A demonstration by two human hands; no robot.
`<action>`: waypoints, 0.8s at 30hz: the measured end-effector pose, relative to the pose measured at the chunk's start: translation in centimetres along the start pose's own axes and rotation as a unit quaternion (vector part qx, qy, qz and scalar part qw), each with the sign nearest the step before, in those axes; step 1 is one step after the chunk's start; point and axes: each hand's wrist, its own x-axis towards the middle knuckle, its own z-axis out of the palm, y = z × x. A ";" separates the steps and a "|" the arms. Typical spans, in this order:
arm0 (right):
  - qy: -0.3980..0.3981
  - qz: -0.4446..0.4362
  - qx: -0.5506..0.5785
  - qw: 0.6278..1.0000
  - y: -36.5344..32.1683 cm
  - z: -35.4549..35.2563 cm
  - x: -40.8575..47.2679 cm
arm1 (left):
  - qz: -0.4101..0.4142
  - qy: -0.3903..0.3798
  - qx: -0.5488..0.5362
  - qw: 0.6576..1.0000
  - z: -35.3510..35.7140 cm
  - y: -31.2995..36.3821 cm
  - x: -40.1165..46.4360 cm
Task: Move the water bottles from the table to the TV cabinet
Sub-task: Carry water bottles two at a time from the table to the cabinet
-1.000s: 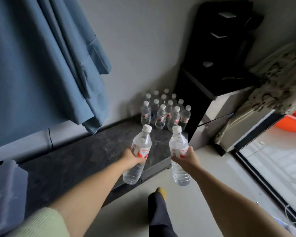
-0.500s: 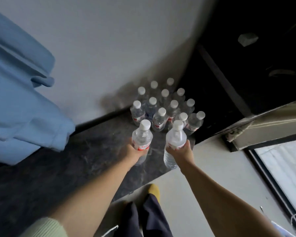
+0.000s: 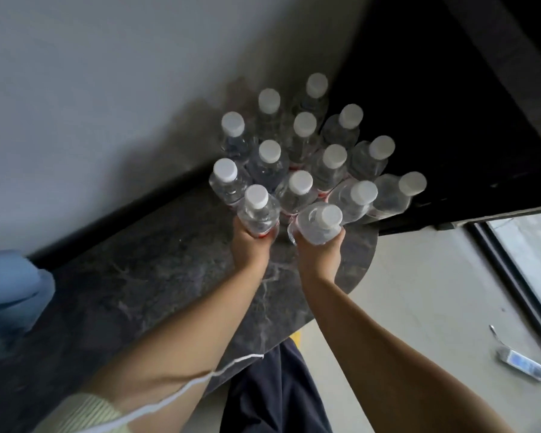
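Several clear water bottles (image 3: 300, 145) with white caps stand bunched in the far right corner of the dark marble TV cabinet top (image 3: 144, 276). My left hand (image 3: 251, 248) grips a bottle (image 3: 257, 210) at the near left edge of the bunch. My right hand (image 3: 320, 254) grips another bottle (image 3: 320, 223) just to its right, tilted slightly. Both held bottles are down among the group; their bases are hidden by my hands.
A black cabinet (image 3: 450, 120) rises right of the bottles. A grey wall (image 3: 107, 89) runs behind them. Blue cloth (image 3: 10, 295) hangs at the left. A power strip with cables (image 3: 525, 367) lies on the pale floor at the right, beside a window frame (image 3: 512, 276).
I have leaned in over the cabinet. Both hands have carried their bottles forward and down until they stand at the front of the bunch.
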 end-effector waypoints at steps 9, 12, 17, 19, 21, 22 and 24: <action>-0.025 0.035 -0.003 0.999 0.5 0.2 -0.2 | 0.019 -0.036 0.079 0.996 0.6 -0.7 1.1; -0.053 0.030 -0.022 0.998 -0.2 -0.7 -0.8 | 0.004 -0.085 0.099 0.991 -0.2 -0.1 0.8; -0.095 -0.018 -0.078 0.992 -0.5 -3.7 -2.7 | 0.014 -0.119 0.088 0.989 -3.0 1.3 -1.6; -0.104 -0.043 -0.106 0.988 -1.0 -5.3 -3.8 | 0.022 -0.125 0.094 0.987 -4.3 2.4 -2.8; -0.105 -0.070 -0.128 0.984 -2.1 -7.1 -5.0 | 0.040 -0.132 0.094 0.986 -5.7 3.8 -3.9; -0.106 -0.082 -0.141 0.981 -2.8 -7.9 -5.5 | 0.052 -0.138 0.100 0.984 -6.3 4.7 -4.4; -0.109 -0.110 -0.163 0.974 -4.5 -9.3 -6.3 | 0.082 -0.156 0.119 0.977 -7.6 6.8 -5.2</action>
